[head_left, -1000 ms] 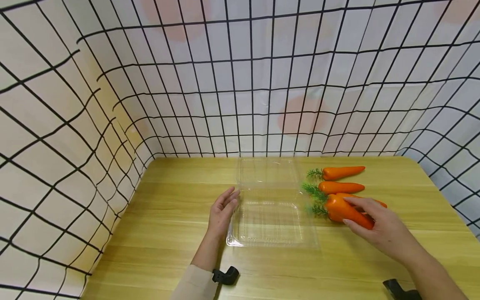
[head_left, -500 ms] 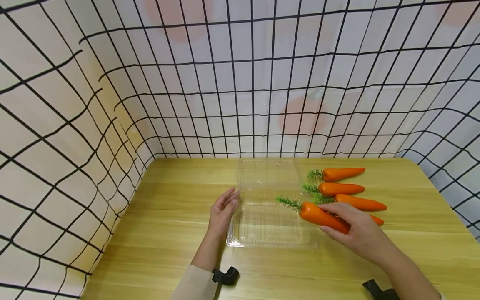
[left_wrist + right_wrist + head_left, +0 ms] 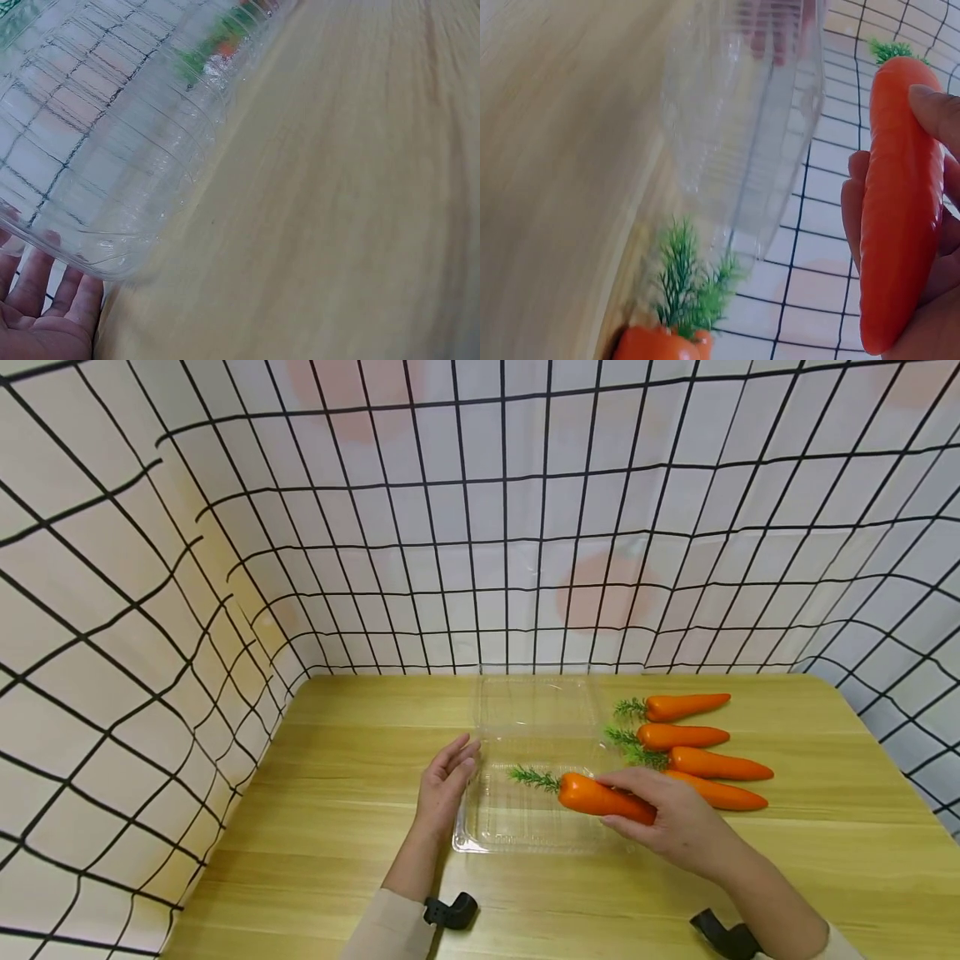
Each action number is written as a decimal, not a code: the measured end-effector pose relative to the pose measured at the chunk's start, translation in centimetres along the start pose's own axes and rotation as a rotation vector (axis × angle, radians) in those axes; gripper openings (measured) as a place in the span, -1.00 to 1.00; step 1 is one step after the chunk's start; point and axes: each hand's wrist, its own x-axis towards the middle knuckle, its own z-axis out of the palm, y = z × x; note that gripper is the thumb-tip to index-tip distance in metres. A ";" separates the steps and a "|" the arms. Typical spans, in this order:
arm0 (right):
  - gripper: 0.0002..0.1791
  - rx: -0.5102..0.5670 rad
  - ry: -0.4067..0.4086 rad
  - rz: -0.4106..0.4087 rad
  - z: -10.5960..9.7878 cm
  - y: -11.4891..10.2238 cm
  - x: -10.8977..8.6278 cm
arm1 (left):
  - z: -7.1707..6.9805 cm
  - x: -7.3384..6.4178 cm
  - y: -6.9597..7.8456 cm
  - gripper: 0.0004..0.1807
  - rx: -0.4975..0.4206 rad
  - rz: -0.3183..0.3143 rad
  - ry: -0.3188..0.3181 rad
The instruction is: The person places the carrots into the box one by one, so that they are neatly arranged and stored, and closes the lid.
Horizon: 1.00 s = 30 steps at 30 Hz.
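Observation:
An orange carrot with green leafy tops [image 3: 588, 795] is gripped by my right hand [image 3: 675, 822], the thumb on one side and fingers on the other. It hangs over the right part of the clear plastic clamshell container [image 3: 525, 835], tops pointing left. In the right wrist view the carrot [image 3: 900, 202] lies across the palm, apart from the container [image 3: 742, 112]. My left hand [image 3: 444, 789] rests at the container's left rim with relaxed fingers. From the left wrist view, the fingers of that left hand [image 3: 52, 311] are by the container's edge [image 3: 112, 274].
Several more carrots [image 3: 720, 764] lie in a rough row on the wooden table [image 3: 337, 793], right of the container. The container's lid [image 3: 536, 702] lies folded back behind it. Black wire grid walls [image 3: 480, 510] enclose the table at the back and sides.
My right hand has lifted the carrot from the row and carried it left over the container. The left hand has stayed in place.

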 end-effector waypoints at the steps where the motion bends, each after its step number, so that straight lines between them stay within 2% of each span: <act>1: -0.50 0.003 -0.013 0.009 0.1 -0.1 0.1 | 0.0 0.0 0.0 -0.47 0.005 0.000 0.001; 7: -0.54 0.039 -0.076 0.052 1.0 -1.0 0.9 | -0.1 0.0 0.0 -0.48 0.016 0.008 -0.002; 18: -0.53 0.099 -0.092 -0.056 3.1 -1.4 2.0 | 0.0 0.1 0.1 -0.48 0.015 0.017 0.001; 21: -0.53 0.095 -0.118 -0.076 3.7 -1.5 2.2 | 0.0 0.0 0.0 -0.47 0.016 0.012 0.000; 30: -0.56 0.115 -0.222 -0.047 5.5 -1.8 2.7 | 0.0 -0.1 0.2 -0.47 -0.010 0.015 -0.016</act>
